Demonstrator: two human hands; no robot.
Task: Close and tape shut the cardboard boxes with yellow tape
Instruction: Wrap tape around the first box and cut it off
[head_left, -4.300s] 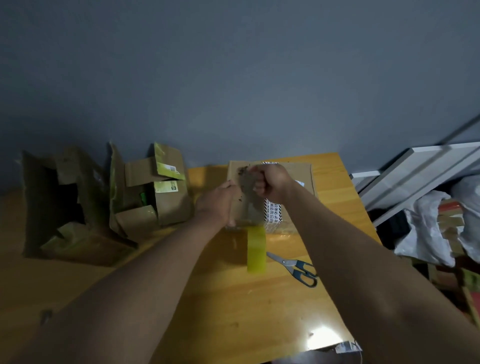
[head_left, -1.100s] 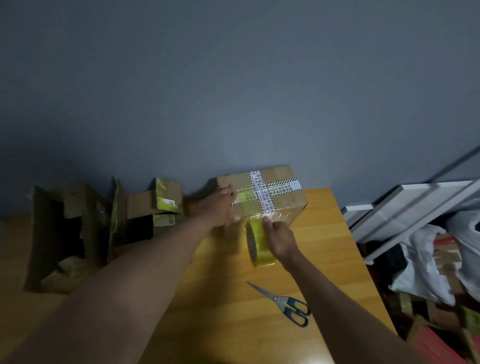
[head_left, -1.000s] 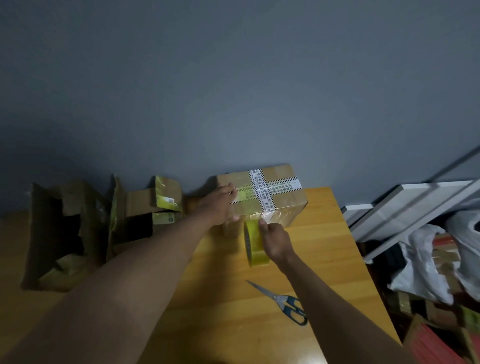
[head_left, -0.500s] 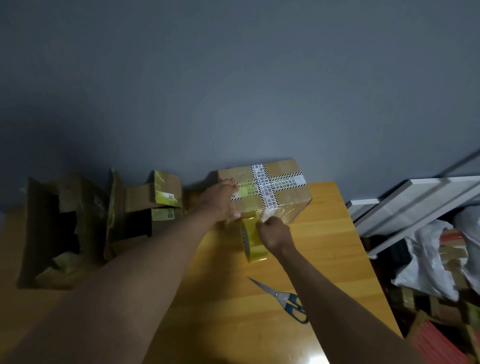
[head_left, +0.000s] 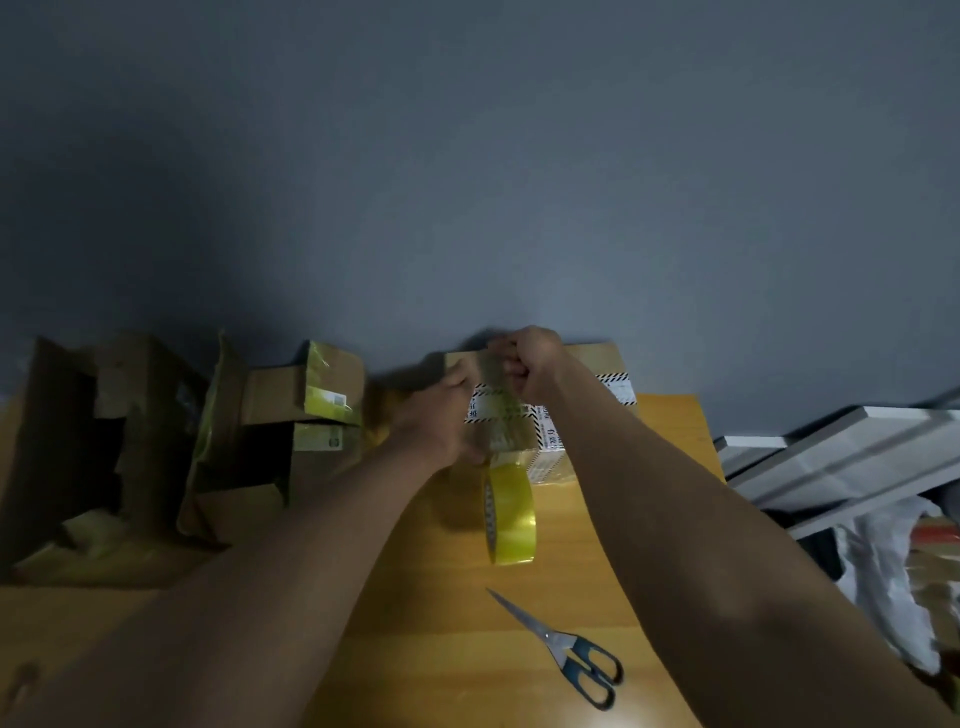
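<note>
Closed box at the far edge of the table, against the wall, its top crossed by printed black-and-white striping. My right hand is over the far top edge of the box, fingers curled into a fist that appears to pinch the free end of a strip of tape; the exact pinch is blurred. My left hand sits at the near left side of the box, fingers curled at the lower part of the strip and the box's front edge; whether it grips the strip or only steadies it I cannot tell. The tape roll hangs on its edge from the strip, just in front of the box, above the table. Scissors lie shut, nearer to me, well apart from the roll. Two open boxes stand to the left, flaps up, not yet taped.

To do this step well, I judge: keep the strip taut and centred over the seam, set the far end down first, smooth toward me with flat fingers to avoid creases, carry it over the front edge, then cut near the roll
</note>
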